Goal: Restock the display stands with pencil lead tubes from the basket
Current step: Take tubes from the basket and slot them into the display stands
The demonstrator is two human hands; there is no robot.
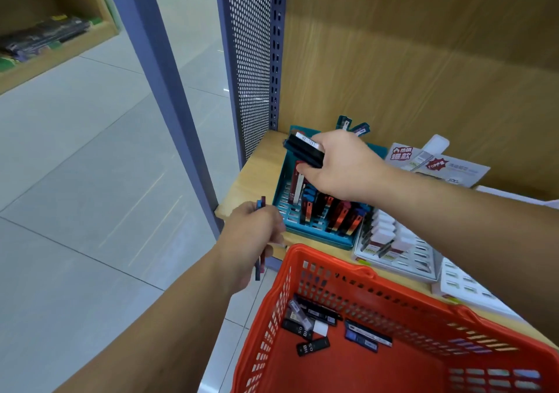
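Observation:
An orange basket [305, 259] sits at the lower right with several dark pencil lead tubes [314, 326] loose on its bottom. On the wooden shelf stands a teal display stand [290, 220] partly filled with red, blue and black tubes. My right hand [341, 166] hovers over the stand's back rows and grips a bundle of dark tubes [304, 147]. My left hand [251, 235] is at the shelf's front left corner, holding a few thin tubes [260, 202] upright, blue and dark red.
A white display stand [399, 253] with white boxes stands right of the teal one, with another white stand [465, 287] further right. Printed header cards [438, 163] lean against the wooden back panel. A perforated blue upright [251, 60] bounds the shelf on the left.

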